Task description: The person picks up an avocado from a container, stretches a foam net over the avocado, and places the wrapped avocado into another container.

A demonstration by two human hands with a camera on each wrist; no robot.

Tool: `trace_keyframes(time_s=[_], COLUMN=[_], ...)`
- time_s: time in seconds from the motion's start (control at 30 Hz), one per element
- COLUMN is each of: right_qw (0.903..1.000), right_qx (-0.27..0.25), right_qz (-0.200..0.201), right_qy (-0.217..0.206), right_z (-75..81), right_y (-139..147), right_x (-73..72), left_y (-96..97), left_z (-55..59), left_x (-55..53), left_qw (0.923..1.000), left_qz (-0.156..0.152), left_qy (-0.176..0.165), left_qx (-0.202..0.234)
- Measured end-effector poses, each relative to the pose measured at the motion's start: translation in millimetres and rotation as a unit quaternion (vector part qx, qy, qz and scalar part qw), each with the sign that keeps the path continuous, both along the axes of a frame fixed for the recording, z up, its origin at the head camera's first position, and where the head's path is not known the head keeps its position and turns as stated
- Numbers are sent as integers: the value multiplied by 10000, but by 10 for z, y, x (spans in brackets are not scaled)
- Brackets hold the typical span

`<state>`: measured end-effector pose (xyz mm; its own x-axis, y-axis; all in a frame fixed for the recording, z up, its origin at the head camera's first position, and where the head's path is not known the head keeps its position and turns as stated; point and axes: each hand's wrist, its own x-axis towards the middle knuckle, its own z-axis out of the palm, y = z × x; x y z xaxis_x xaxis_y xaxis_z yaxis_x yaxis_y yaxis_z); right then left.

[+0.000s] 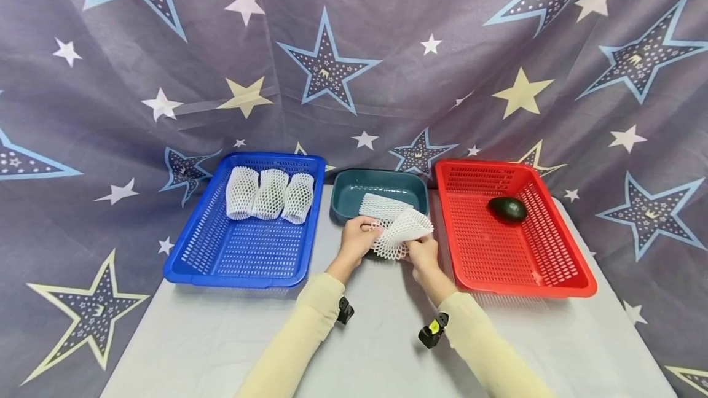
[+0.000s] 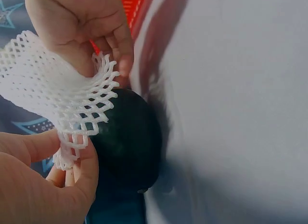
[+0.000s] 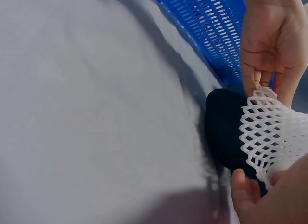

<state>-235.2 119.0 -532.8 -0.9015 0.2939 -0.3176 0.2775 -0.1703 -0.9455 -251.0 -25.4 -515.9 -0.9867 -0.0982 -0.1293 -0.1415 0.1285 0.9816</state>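
A white foam fruit net point(image 1: 406, 229) is stretched between my two hands, its mesh mouth spread toward me. My left hand point(image 1: 356, 241) pinches one side of that mouth between thumb and fingers. On the other side my right hand point(image 1: 423, 255) grips the edge, thumb inside the mesh. Just below the net lies an avocado point(image 2: 132, 142), dark green and rounded, largely covered by the net in the head view. Behind the hands, another flat foam net point(image 1: 381, 206) rests in a teal dish point(image 1: 354, 182).
At the left, a blue basket point(image 1: 257, 257) holds three net-wrapped fruits point(image 1: 270, 194) in a row along its back. The red basket point(image 1: 487, 257) on the right contains one bare avocado point(image 1: 507, 209). A star-patterned curtain point(image 1: 354, 134) hangs behind the white-covered table point(image 1: 381, 349).
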Motion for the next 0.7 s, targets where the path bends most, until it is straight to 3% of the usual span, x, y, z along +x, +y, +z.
trace_keyframes(time_s=[0.37, 0.7], right_qw=[9970, 9975], right_qx=[-114, -370], right_qz=[433, 305], right_qy=[-627, -527], right_z=[-66, -24], right_y=[-37, -141], right_x=[8, 13], left_y=[-9, -124], left_z=[-64, -116], left_x=[-4, 35], left_qw=[9983, 9985], left_qz=[319, 484], left_qy=[-46, -134], left_qx=[-482, -213])
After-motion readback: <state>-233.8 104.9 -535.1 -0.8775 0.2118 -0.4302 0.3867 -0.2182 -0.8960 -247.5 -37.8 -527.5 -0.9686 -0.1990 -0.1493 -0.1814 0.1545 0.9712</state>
